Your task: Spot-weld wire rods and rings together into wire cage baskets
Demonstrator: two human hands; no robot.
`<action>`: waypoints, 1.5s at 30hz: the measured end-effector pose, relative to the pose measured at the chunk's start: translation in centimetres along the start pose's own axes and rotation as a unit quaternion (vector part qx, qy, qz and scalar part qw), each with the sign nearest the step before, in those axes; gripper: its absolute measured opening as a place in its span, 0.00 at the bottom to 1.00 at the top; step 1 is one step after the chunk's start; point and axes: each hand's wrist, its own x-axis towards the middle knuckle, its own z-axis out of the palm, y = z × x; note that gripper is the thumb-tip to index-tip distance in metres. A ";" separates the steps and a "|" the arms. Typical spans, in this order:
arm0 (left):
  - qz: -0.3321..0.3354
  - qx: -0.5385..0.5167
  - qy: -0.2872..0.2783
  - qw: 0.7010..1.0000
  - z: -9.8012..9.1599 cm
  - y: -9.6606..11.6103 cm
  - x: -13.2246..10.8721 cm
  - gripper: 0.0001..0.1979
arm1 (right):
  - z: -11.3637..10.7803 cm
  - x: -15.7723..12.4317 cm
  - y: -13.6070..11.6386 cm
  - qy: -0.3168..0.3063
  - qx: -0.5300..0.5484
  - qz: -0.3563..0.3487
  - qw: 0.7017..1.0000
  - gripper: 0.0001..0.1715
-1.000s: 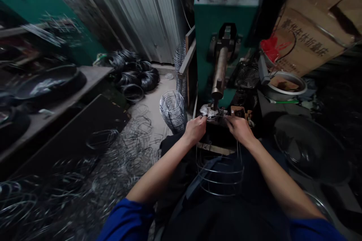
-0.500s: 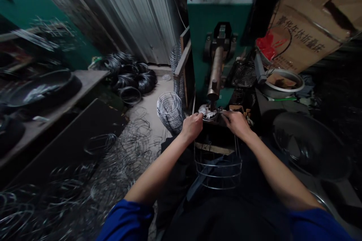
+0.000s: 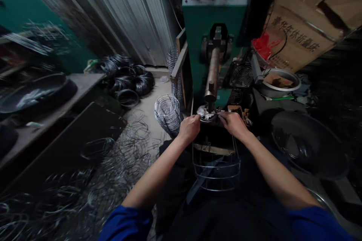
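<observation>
A wire basket frame [image 3: 217, 177] hangs below my hands, its curved rungs over my lap. My left hand [image 3: 190, 128] is closed on its upper wire, left of the tip of a machine's metal arm [image 3: 212, 75]. On the other side of that tip, my right hand [image 3: 233, 123] pinches the same frame with bent fingers. The wire between the hands passes under the arm's lower end, beside a white crumpled piece [image 3: 206, 113]. Exact contact at the tip is too small to tell.
The green machine [image 3: 195, 45] stands in front. Stacked wire baskets [image 3: 169, 115] rise left of my hands. Black wire coils [image 3: 121, 77] and loose wire rings [image 3: 135, 131] lie on the floor. A metal bowl [image 3: 295, 86] and a dark round pan [image 3: 308, 145] are at right.
The whole view has shifted slightly, so the machine and baskets appear a little further left and lower. Both hands keep their hold on the wire frame.
</observation>
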 end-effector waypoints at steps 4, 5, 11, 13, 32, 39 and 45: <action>0.003 -0.005 0.000 1.000 -0.1 -0.2 0.3 0.16 | -0.1 0.3 0.0 -0.002 -0.001 -0.002 1.000 0.14; 0.002 -0.007 0.000 1.000 -0.2 -0.2 0.3 0.16 | -0.2 0.4 0.0 -0.004 -0.004 -0.001 1.000 0.14; -0.006 -0.011 0.001 1.000 0.0 -0.1 0.4 0.16 | -0.1 0.6 0.1 -0.006 -0.004 0.000 1.000 0.16; -0.007 -0.015 0.002 1.000 0.0 0.0 0.3 0.16 | 0.0 0.6 0.2 -0.001 0.006 -0.003 1.000 0.16; -0.004 -0.033 -0.013 0.999 0.0 -0.3 0.5 0.14 | -0.4 1.1 0.4 -0.010 0.023 0.005 1.000 0.15; -0.008 -0.053 -0.009 0.999 0.1 -0.6 0.8 0.14 | -0.5 1.4 0.7 -0.019 0.013 0.008 1.000 0.14; -0.026 -0.104 -0.005 0.994 0.4 -0.3 0.3 0.13 | -0.2 1.3 1.0 0.005 0.029 -0.004 1.000 0.15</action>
